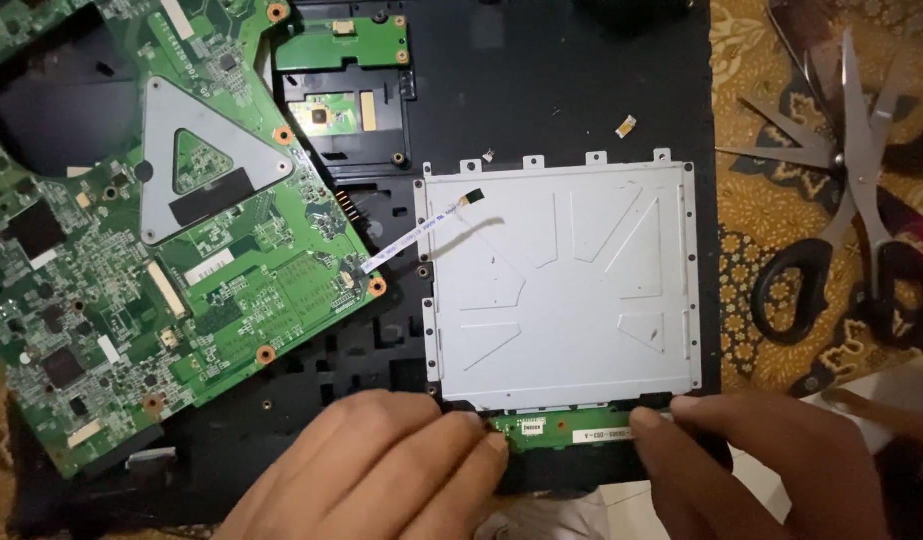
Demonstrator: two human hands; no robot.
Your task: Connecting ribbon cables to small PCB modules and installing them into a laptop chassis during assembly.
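Fingertips of my left hand (pixel 381 465) and right hand (pixel 751 460) pinch the thin green board strip (pixel 566 428); stiff, light, fragile, so I grip its bare ends, both closed on it

Narrow green circuit strip (pixel 566 430) lying flat below silver plate's near edge.

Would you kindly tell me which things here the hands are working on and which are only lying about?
In hand:
left hand and right hand, both at the small green board
silver metal plate just above that board
black laptop shell

Lying about:
scissors on the patterned cloth
large green mainboard
white ribbon cable
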